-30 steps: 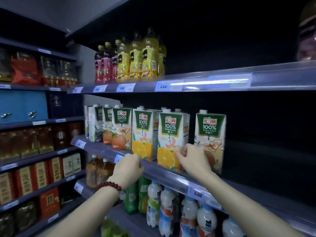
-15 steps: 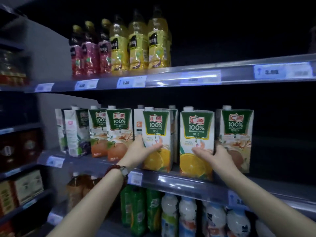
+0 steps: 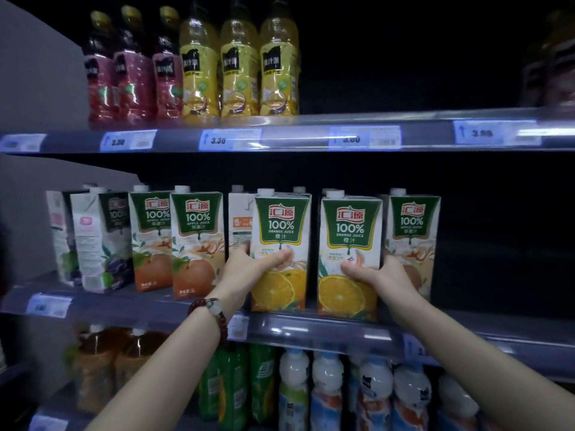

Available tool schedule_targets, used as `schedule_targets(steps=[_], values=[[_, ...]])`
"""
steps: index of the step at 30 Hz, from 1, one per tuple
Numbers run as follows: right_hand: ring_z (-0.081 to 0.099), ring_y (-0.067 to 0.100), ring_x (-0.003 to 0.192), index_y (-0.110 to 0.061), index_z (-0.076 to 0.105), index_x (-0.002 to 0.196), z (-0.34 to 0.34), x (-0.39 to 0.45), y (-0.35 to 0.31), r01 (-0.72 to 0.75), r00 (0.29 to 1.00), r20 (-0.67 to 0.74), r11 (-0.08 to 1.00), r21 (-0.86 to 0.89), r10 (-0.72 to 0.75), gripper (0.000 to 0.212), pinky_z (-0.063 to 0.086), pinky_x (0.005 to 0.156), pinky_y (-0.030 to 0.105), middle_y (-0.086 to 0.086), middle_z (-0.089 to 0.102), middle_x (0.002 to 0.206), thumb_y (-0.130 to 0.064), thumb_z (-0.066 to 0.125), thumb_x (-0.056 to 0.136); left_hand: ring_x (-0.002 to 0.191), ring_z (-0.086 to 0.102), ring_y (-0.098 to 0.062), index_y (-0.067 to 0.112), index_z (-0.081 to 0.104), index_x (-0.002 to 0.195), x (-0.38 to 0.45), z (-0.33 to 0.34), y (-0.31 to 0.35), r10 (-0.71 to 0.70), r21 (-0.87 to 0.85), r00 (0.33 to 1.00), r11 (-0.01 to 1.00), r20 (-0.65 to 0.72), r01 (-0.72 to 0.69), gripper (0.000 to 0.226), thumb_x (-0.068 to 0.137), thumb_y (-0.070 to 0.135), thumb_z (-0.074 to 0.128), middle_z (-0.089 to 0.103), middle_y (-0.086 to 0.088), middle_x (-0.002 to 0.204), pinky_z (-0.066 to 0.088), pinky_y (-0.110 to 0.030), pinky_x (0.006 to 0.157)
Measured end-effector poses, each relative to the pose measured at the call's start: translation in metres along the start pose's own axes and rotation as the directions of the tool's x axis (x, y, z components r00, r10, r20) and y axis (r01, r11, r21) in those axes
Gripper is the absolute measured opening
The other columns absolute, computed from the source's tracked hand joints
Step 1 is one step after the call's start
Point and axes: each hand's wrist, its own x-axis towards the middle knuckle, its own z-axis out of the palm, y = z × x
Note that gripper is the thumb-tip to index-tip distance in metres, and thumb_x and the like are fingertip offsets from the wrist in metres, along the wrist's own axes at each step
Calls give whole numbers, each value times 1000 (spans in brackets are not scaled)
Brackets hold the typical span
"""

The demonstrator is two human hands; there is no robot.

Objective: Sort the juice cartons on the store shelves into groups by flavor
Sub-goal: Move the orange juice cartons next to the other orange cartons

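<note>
On the middle shelf [image 3: 311, 329] stand juice cartons in a row. My left hand [image 3: 249, 267] grips an orange juice carton [image 3: 280, 237] from its left side, thumb across the front. My right hand [image 3: 379, 275] grips a second orange juice carton [image 3: 350, 241] from its right side. An apple juice carton [image 3: 412, 231] stands just right of it, partly behind my right hand. Two more apple juice cartons [image 3: 193, 237] stand to the left. Two grape cartons [image 3: 99, 237], turned sideways, stand at the far left. A sideways carton [image 3: 239, 219] shows behind my left hand.
The top shelf [image 3: 295, 136] carries red bottles [image 3: 130, 73] and yellow bottles [image 3: 239, 66]. Below are brown bottles [image 3: 102, 365], green bottles [image 3: 236, 387] and white-capped bottles [image 3: 326, 393]. The middle shelf right of the cartons is dark. A grey side panel [image 3: 37, 88] bounds the left.
Both hands rose from the shelf edge and closed on the two orange juice cartons. The view moved closer and to the right.
</note>
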Motion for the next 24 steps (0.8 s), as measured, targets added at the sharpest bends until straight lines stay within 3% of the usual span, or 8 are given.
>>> schedule_targets(steps=[3, 6, 12, 17, 21, 24], values=[[75, 9, 79, -13, 61, 114, -1, -2, -5, -10, 1000, 17, 999, 44, 9, 58, 58, 60, 21, 1, 75, 102, -15, 90, 63, 83, 73, -15, 27, 57, 96, -5, 4, -3, 35, -134, 998, 990, -43, -40, 76, 31, 44, 91, 74, 1, 96, 57, -32, 69], [73, 18, 92, -12, 55, 122, -2, -6, -5, 16, 1000, -3, 998, 59, -16, 71, 61, 76, 34, 3, 73, 109, -13, 91, 62, 93, 72, -21, 29, 55, 98, -15, 7, -3, 104, -148, 993, 983, -62, -112, 73, 36, 37, 92, 73, -1, 102, 56, -41, 83], [72, 3, 92, -26, 55, 109, -3, -16, 1, 204, 978, -57, 976, 80, -200, 62, 59, 74, 22, -10, 75, 99, -5, 90, 62, 84, 71, -4, 28, 56, 99, -42, 11, 1, 239, -135, 959, 956, -149, -259, 73, 37, 40, 92, 75, 11, 92, 54, -28, 77], [70, -2, 89, -24, 54, 105, -15, -20, -15, 307, 950, -100, 946, 101, -297, 59, 60, 74, 23, -23, 73, 95, -11, 91, 61, 96, 71, -20, 25, 57, 107, -60, 26, 24, 253, -191, 955, 941, -157, -281, 82, 35, 43, 91, 74, 2, 102, 55, -39, 82], [71, 13, 99, -24, 57, 108, -43, -23, -28, 306, 950, -104, 941, 143, -293, 69, 59, 84, 38, -4, 73, 106, -26, 93, 49, 90, 72, -20, 22, 59, 106, -78, 53, 38, 238, -238, 964, 936, -119, -260, 80, 34, 37, 90, 75, 2, 98, 59, -41, 76], [71, 17, 100, -21, 57, 109, -78, -30, -28, 307, 950, -102, 943, 127, -295, 72, 60, 83, 39, 2, 72, 109, -26, 93, 47, 93, 71, -24, 18, 57, 112, -91, 83, 42, 188, -292, 980, 935, -69, -200, 77, 42, 27, 88, 73, -2, 104, 59, -40, 72]])
